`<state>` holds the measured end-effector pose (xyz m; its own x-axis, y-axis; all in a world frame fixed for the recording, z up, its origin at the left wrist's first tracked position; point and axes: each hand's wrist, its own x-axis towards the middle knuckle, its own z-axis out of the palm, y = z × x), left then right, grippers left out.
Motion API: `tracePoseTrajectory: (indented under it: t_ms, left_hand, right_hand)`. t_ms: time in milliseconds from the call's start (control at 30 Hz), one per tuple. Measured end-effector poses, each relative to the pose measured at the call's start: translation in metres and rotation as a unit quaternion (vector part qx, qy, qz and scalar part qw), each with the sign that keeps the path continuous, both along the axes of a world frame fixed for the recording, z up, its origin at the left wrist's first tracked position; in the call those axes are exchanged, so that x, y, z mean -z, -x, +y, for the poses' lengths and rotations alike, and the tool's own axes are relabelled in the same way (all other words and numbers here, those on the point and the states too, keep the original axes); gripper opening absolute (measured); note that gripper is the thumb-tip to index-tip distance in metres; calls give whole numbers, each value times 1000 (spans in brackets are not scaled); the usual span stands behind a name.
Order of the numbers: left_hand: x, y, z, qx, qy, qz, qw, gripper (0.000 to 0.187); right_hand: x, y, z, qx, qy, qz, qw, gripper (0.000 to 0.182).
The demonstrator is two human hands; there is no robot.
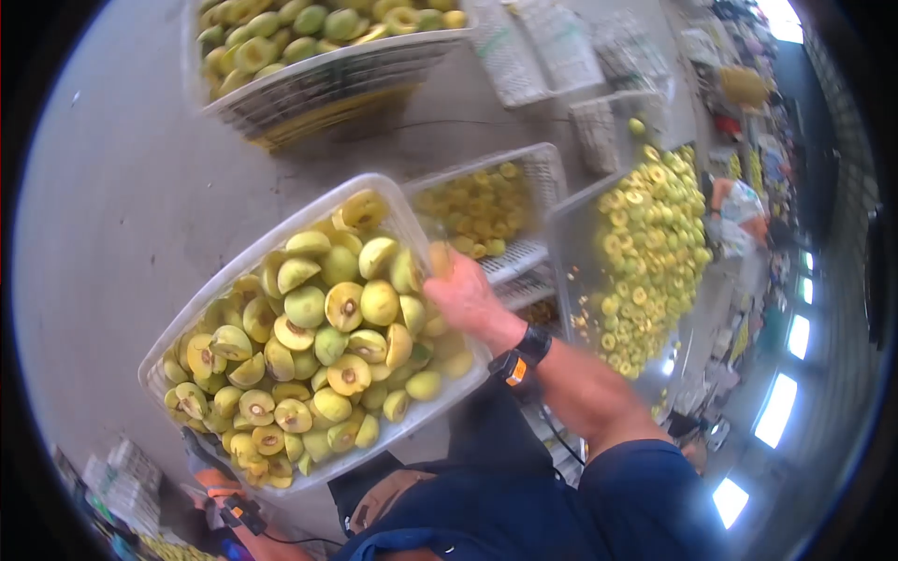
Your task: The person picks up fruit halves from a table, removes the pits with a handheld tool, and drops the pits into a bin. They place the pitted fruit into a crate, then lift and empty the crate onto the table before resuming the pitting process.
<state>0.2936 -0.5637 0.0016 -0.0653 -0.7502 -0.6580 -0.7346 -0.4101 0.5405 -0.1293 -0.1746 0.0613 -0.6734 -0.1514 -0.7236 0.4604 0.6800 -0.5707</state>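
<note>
A white plastic crate (267, 245), heaped with halved yellow-green fruit (332, 341), is tilted in front of my body. Some of the halves show brown stones or hollows. My right hand (465, 292) is closed round the rim at the crate's right end; a black wristband with a small device sits on that wrist. At the lower left corner, my left hand (208, 467), in a grey and orange glove, grips the crate, its fingers partly hidden behind the corner and wall.
Behind my right hand stands another crate (547, 187) with yellow fruit pieces. Further right, a metal-sided table (572, 257) bears a large pile of cut fruit. A full crate (327, 75) rests on a stack at the top. White crates (538, 51) lie beyond; people work at the far right.
</note>
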Motion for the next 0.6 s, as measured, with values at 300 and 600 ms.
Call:
tracePoseTrajectory:
  t_ms: [300,600]
  left_hand:
    - [-23,171,-89,178,-146,74,970,34]
    - [-299,266,71,433,-130,89,888,39]
  right_hand:
    - [-120,-95,30,248,-62,98,962,18]
    - [-319,-290,191,562,83,43,822,14]
